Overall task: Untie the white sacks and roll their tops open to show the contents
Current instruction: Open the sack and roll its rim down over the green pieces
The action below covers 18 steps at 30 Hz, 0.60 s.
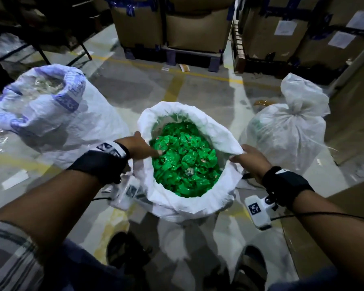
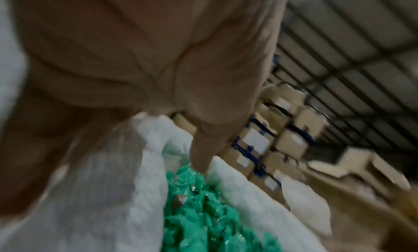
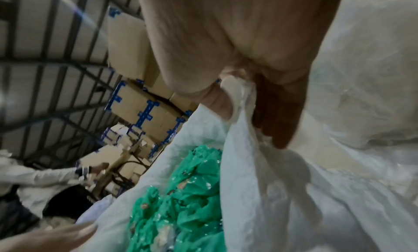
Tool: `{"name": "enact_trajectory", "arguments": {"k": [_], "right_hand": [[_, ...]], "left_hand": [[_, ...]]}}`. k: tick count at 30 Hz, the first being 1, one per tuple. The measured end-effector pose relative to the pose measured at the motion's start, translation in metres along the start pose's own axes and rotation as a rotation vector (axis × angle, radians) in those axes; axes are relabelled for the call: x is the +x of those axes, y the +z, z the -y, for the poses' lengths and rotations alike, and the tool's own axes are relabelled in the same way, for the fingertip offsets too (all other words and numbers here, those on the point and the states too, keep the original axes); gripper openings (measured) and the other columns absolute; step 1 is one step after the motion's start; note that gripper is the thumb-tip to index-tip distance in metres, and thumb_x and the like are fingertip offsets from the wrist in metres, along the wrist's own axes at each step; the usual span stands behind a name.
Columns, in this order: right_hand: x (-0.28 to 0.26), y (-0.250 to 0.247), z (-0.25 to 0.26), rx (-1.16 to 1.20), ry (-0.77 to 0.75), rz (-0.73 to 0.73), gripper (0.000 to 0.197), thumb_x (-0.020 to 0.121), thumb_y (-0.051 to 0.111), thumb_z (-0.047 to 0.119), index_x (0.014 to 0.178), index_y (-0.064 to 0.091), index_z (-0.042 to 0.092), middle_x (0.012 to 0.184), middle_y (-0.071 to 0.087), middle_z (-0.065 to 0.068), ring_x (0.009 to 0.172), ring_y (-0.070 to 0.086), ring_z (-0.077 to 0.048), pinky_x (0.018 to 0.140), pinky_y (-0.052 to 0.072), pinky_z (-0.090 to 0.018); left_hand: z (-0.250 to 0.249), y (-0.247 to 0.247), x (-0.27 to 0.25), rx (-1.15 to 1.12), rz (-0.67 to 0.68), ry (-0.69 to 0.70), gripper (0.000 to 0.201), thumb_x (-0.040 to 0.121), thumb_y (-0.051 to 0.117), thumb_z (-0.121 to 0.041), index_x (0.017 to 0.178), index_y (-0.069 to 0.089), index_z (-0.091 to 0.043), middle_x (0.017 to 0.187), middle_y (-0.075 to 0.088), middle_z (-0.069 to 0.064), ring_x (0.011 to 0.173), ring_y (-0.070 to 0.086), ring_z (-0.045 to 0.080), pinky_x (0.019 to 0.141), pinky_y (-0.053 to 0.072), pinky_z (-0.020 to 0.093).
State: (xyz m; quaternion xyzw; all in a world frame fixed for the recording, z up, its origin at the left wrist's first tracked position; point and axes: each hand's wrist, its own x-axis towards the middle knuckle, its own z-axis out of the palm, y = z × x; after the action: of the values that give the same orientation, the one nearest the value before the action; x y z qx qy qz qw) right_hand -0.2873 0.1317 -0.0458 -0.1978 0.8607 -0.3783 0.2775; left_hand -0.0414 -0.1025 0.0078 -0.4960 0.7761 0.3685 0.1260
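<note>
An untied white sack (image 1: 189, 204) stands in the middle of the floor, its top rolled down, showing crumpled green plastic wrappers (image 1: 183, 158). My left hand (image 1: 144, 147) holds the left rim, thumb (image 2: 201, 152) inside over the green wrappers (image 2: 203, 220), fingers outside the cloth (image 2: 113, 193). My right hand (image 1: 243, 156) pinches the right rim; the fold of fabric (image 3: 239, 98) sits between thumb and fingers. To the left, a second white sack (image 1: 51, 114) with blue print stands open on clear plastic. A third white sack (image 1: 288, 131) on the right is tied at the neck.
Taped cardboard boxes on pallets (image 1: 168, 24) line the back, and more boxes (image 1: 303, 34) stand at the back right. A cardboard wall (image 1: 355, 122) runs along the right. My feet (image 1: 126, 253) are close under the middle sack. Another person's white sleeve (image 3: 45, 175) shows beyond it.
</note>
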Motion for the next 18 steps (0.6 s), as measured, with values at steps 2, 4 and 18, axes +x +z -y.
{"name": "enact_trajectory", "arguments": {"k": [2,4,18], "right_hand": [[-0.002,0.006,-0.005,-0.067,0.001,0.025,0.065,0.067,0.081,0.039,0.124,0.058,0.018,0.116,0.066,-0.016,0.097,0.068,-0.032,0.059,0.059,-0.04],[-0.006,0.01,-0.008,-0.074,-0.073,-0.017,0.1,0.07,0.086,0.041,0.15,0.032,0.018,0.141,0.052,-0.012,0.119,0.059,-0.029,0.08,0.059,-0.047],[-0.031,0.025,0.012,-0.052,0.023,0.046,0.038,0.074,0.065,0.012,0.11,0.055,0.017,0.097,0.063,-0.012,0.082,0.063,-0.029,0.058,0.047,-0.028]], "left_hand": [[0.002,0.008,-0.015,0.095,0.144,-0.064,0.114,0.078,0.08,-0.047,0.156,0.0,-0.024,0.129,0.056,0.02,0.092,0.072,0.039,0.078,0.06,0.046],[0.004,0.022,-0.019,-0.022,0.218,-0.076,0.103,0.083,0.078,-0.022,0.156,0.005,-0.016,0.113,0.06,0.019,0.087,0.072,0.04,0.08,0.06,0.049],[-0.011,0.007,0.009,-1.206,-0.113,0.174,0.043,0.091,0.048,0.015,0.126,0.047,-0.009,0.091,0.055,0.018,0.065,0.053,0.025,0.058,0.046,0.032]]}}
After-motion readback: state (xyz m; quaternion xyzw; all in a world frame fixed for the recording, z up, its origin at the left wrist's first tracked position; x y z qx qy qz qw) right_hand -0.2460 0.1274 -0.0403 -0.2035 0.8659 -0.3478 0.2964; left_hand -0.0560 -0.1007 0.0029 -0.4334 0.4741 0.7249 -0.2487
